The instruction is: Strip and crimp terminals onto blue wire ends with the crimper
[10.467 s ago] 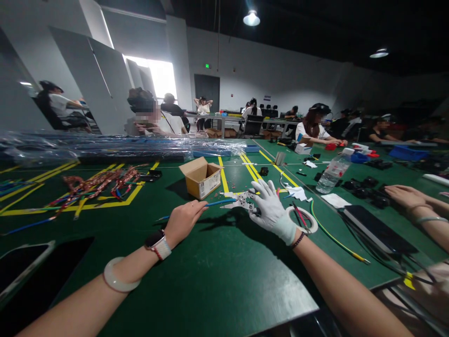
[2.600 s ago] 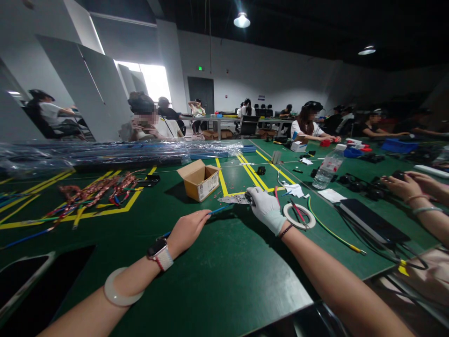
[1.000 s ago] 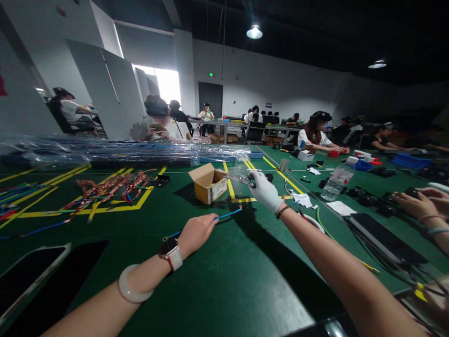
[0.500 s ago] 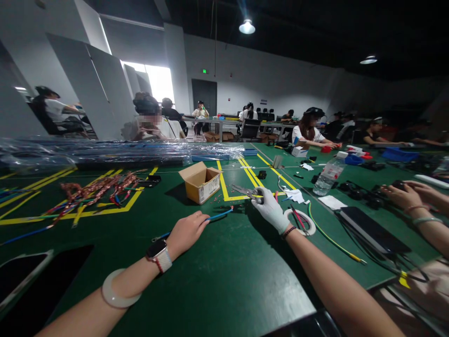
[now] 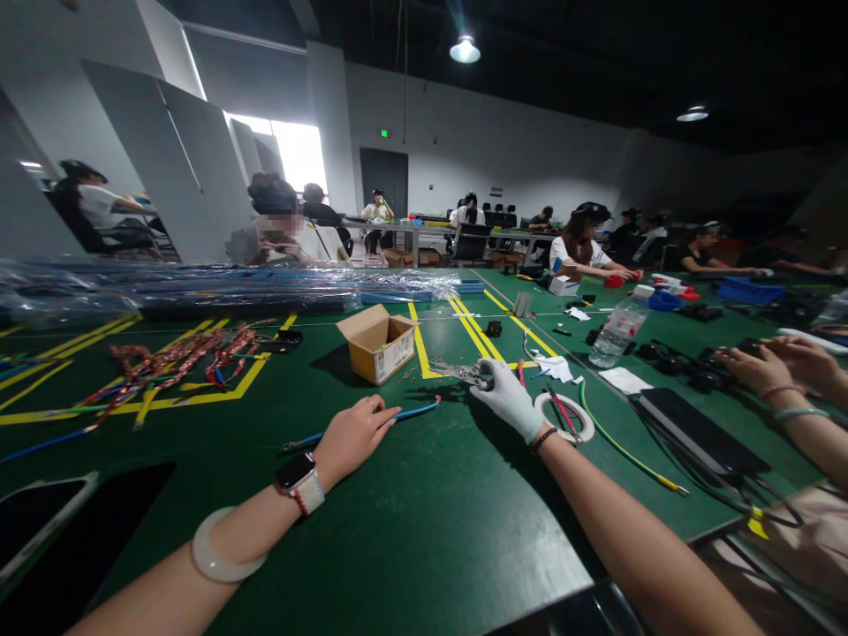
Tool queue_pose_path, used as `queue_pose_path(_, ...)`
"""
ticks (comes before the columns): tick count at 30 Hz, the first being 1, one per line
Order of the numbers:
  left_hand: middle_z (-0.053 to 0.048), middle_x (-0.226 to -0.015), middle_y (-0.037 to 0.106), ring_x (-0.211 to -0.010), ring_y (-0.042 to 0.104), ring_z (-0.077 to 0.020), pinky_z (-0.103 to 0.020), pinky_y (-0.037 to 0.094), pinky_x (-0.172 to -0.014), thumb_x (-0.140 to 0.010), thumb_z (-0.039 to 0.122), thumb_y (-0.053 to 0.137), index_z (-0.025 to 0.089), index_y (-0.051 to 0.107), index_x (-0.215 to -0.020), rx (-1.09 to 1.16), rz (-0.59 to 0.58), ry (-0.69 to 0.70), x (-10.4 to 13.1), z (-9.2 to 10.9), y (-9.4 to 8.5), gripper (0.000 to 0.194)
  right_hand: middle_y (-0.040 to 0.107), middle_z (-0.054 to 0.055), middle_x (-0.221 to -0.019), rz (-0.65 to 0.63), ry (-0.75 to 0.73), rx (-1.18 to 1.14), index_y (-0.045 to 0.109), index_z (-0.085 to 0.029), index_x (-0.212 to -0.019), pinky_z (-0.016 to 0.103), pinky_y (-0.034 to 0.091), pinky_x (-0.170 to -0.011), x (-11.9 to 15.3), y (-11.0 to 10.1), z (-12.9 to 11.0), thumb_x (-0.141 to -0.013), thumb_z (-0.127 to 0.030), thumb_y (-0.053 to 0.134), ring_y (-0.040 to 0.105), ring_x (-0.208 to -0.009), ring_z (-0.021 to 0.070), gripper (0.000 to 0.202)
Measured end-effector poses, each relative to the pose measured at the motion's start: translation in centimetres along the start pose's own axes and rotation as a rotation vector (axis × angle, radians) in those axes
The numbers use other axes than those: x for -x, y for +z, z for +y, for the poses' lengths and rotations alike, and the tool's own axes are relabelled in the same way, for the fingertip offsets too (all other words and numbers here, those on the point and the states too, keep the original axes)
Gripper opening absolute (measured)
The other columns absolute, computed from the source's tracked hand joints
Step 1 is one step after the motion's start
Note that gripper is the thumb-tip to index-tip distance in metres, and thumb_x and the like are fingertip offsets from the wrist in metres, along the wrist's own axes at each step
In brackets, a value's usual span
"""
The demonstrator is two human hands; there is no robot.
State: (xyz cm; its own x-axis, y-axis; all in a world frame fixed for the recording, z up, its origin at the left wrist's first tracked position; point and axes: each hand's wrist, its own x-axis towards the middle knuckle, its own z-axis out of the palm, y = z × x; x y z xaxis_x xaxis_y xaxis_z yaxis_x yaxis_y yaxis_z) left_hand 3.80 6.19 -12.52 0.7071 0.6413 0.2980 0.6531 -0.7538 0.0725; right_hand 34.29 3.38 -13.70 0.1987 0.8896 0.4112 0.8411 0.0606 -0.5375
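My left hand [image 5: 354,437], bare with a watch on the wrist, has its fingers closed on a blue cable [image 5: 420,409] low over the green table. Bare copper shows at the cable's right end, and a metal terminal at its left end emerges beyond my hand. In a white glove, my right hand [image 5: 507,397] grips grey wire strippers [image 5: 457,371], their jaws pointing left just beyond the copper end. The handles are mostly hidden by my fingers. Small copper scraps lie around the jaws. Behind the cable stands an open yellow cardboard box [image 5: 381,355].
A bundle of copper-ended wires [image 5: 189,358] lies at left. Right of my glove are a white tape roll [image 5: 583,424], a green-yellow cable [image 5: 616,455], a water bottle [image 5: 619,331] and a black power bank [image 5: 702,433]. A co-worker's hands [image 5: 768,371] are at far right.
My right hand has lowered the wire strippers closer to the tabletop. My left hand has shifted slightly on the blue cable, and its fingers have changed position, lying flatter.
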Motion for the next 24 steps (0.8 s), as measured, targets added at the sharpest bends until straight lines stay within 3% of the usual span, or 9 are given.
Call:
queue_pose_path(7,-0.011,-0.103,0.06,-0.091,0.057,-0.0243,-0.037,0.045,-0.077,-0.093,0.023,0.051,0.023,0.065,-0.118,-0.12,0.003,0.049,-0.15,0.1,-0.03,0.029,0.056,0.004,-0.106,-0.004,-0.014,0.006,0.054,-0.021,-0.113,0.031,0.046,-0.084,0.16,0.09,-0.06,-0.072,-0.021,0.062,0.056,-0.088,0.0157,0.042)
queue_pose_path(15,-0.01,-0.102,0.061,-0.092,0.057,-0.0242,-0.035,0.044,-0.076,-0.093,0.024,0.05,0.022,0.065,-0.118,-0.066,0.008,0.039,-0.12,-0.08,0.14,0.029,0.059,0.008,-0.111,-0.053,-0.101,0.086,0.052,-0.019,-0.117,0.034,0.041,-0.094,0.13,-0.27,-0.3,-0.071,-0.022,0.066,0.053,-0.107,0.0193,0.048)
queue_pose_path(24,-0.009,-0.101,0.061,-0.091,0.058,-0.0222,-0.035,0.043,-0.079,-0.095,0.023,0.044,0.019,0.065,-0.104,0.014,0.046,0.085,-0.05,-0.23,0.07,0.023,0.062,0.004,-0.091,-0.186,-0.064,0.072,0.059,-0.018,-0.094,0.03,0.044,-0.077,0.11,-0.48,0.41,-0.068,-0.031,0.075,0.057,-0.089,0.0178,0.033)
